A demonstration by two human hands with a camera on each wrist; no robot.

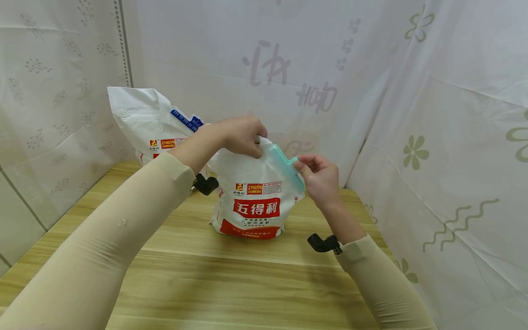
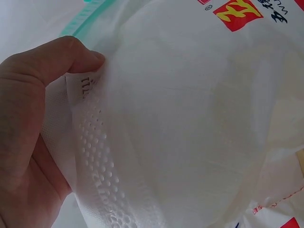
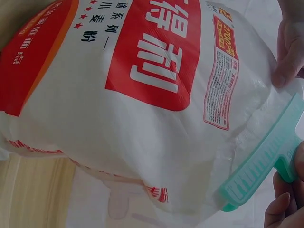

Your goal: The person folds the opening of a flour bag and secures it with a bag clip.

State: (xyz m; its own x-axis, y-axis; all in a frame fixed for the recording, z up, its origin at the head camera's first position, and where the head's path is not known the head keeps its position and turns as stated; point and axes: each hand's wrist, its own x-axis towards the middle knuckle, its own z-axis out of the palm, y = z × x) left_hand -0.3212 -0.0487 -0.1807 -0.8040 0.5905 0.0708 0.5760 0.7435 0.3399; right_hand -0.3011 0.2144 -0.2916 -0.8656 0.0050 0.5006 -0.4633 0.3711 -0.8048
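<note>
A white flour bag with red printing (image 1: 251, 174) stands upright on the wooden table. My left hand (image 1: 243, 136) pinches its top edge at the left, thumb on the near side in the left wrist view, beside a perforated strip (image 2: 102, 156). Along the bag's upper right slope sits a teal sealing clip (image 1: 290, 172), slanting down to the right. My right hand (image 1: 323, 181) pinches the clip's small handle between thumb and fingers. In the right wrist view the clip (image 3: 259, 161) lies across the bag's top, with the right fingers (image 3: 280, 209) at its handle.
Behind to the left stands a second flour bag (image 1: 136, 110), its top folded over and a dark blue clip (image 1: 185, 120) across it. The wooden table (image 1: 231, 284) extends toward me. White patterned curtains (image 1: 449, 137) hang at the back and sides.
</note>
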